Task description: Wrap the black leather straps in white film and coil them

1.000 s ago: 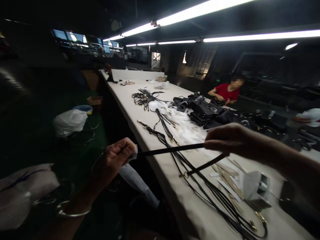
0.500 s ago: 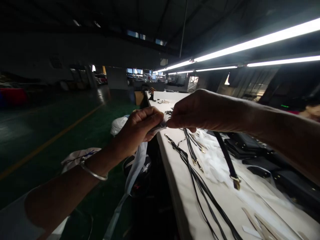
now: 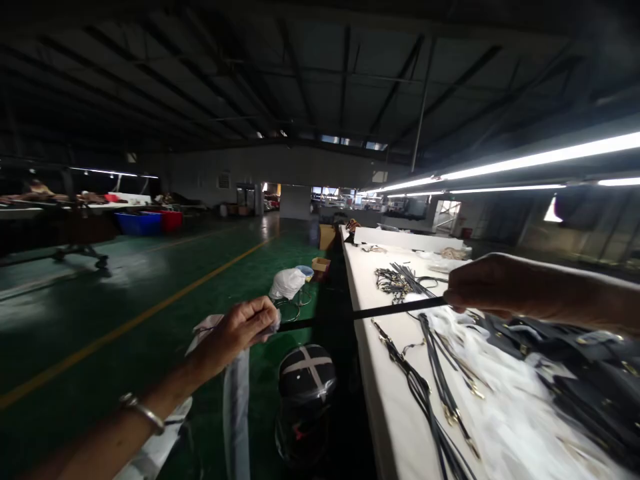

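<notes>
Left hand [image 3: 250, 323]: fingers pinching pale wrap [image 3: 275, 321] and black strap [image 3: 395, 311] | right hand [image 3: 475, 287]: fingers gripping strap | strap: taut between hands, crossing table [image 3: 364, 283] edge | blue bin [image 3: 139, 225], red bin [image 3: 171, 221], cardboard box [image 3: 321, 265]: contents indistinct

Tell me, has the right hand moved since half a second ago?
Yes: the right hand has moved rightward from the left edge of the white table, away from the left hand.
</notes>
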Tool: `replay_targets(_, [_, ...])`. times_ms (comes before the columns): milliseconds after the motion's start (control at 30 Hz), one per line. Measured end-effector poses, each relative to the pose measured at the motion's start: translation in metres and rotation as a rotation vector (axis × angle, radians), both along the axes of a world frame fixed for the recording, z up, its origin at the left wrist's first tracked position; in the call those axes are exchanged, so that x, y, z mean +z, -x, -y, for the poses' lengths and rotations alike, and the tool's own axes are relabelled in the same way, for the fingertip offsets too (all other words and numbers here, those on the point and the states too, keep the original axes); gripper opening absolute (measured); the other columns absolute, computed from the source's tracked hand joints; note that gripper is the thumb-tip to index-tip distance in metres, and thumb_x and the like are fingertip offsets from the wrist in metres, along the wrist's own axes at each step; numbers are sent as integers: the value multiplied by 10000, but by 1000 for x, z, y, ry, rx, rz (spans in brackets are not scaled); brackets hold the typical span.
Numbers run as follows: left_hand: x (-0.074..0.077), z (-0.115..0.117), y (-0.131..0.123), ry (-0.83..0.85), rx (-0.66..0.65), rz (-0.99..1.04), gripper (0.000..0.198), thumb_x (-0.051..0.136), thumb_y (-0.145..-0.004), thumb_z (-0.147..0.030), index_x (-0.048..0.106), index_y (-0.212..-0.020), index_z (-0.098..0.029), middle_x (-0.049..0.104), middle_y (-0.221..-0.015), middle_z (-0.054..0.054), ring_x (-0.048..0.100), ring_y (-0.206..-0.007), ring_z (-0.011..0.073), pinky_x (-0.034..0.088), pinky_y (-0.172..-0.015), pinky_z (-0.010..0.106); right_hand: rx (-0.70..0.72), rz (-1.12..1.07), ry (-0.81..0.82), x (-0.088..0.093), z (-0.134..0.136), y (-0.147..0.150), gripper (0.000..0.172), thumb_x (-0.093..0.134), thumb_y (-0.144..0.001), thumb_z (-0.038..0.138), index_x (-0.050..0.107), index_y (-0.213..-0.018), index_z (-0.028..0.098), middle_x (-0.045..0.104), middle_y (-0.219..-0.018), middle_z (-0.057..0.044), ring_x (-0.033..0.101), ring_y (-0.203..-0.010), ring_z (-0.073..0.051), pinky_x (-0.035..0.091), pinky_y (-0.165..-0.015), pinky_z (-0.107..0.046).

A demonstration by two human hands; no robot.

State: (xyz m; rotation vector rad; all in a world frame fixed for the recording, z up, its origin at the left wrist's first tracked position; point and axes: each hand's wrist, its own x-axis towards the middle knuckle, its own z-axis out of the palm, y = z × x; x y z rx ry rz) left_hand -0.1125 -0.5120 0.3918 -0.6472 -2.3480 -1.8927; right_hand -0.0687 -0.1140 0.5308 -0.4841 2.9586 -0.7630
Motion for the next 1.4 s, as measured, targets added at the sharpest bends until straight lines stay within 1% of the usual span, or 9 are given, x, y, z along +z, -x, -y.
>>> replay_targets(300, [48,-56,-11,-147,-158,-177,318,643,-845,-432,610,-686,-159,539,-668,-22,492,-669,139,393,-658,247,224,-27,-7,25,98,-2,313,529,-887,437,611,-753,167,576,-573,16,404,-455,-78,279,-430,-203])
replay_targets(567, [74,-110,5,-377,-257,-273,256,734,-808,-391,644,-824,-152,559,-703,-34,493,-653,109,388,-635,229,-5,44,345,4,140,-5,453,447,-876,651,422,-707,232,233,-458,120,158,-401,-62,144,-385,-202])
replay_targets(667, [59,-119,10,-516,-251,-190,291,719,-822,-432,595,-940,-197,550,-699,-52,470,-582,94,376,-561,213,-30,101,444,-2,132,-5,480,563,-794,681,478,-709,217,190,-431,142,101,-405,-52,86,-381,-206])
replay_targets(767, [21,-129,8,-571,-317,-111,352,611,-878,-531,579,-1046,-224,637,-912,21,589,-818,160,463,-718,268,-96,59,529,-6,118,-4,370,638,-791,553,546,-740,198,210,-422,143,120,-389,-46,85,-370,-205])
replay_targets(833, [-10,-135,4,-463,-473,-41,444,616,-842,-601,589,-1028,-199,655,-893,50,611,-858,198,468,-772,307,-117,36,578,-11,105,-3,330,605,-836,500,537,-733,195,230,-428,139,133,-385,-42,92,-368,-195])
replay_targets(933, [-43,-139,0,-271,-639,92,478,547,-870,-634,586,-967,-168,523,-599,-28,487,-539,125,383,-558,256,-185,68,557,-26,82,-4,339,574,-877,484,478,-714,203,287,-440,132,164,-381,-36,108,-358,-171])
replay_targets(1100, [-41,-137,27,-146,-684,93,416,523,-902,-590,579,-883,-178,318,-592,-84,246,-501,86,200,-476,231,-224,495,535,-60,51,-25,361,573,-899,531,575,-835,175,321,-444,129,163,-376,-36,124,-334,-154])
replay_targets(1233, [-44,-147,45,-103,-741,-10,367,544,-890,-556,580,-841,-194,398,-641,-53,326,-559,115,272,-526,248,-141,634,880,-84,53,-55,388,574,-928,480,670,-927,104,375,-447,100,235,-356,-33,199,-336,-152])
replay_targets(1400, [-102,-180,13,-126,-565,-171,289,577,-876,-525,635,-998,-270,586,-752,36,495,-675,217,418,-690,357,-211,209,1383,-97,84,-68,168,590,-939,324,658,-954,170,677,-778,-26,629,-604,-100,511,-596,-211])
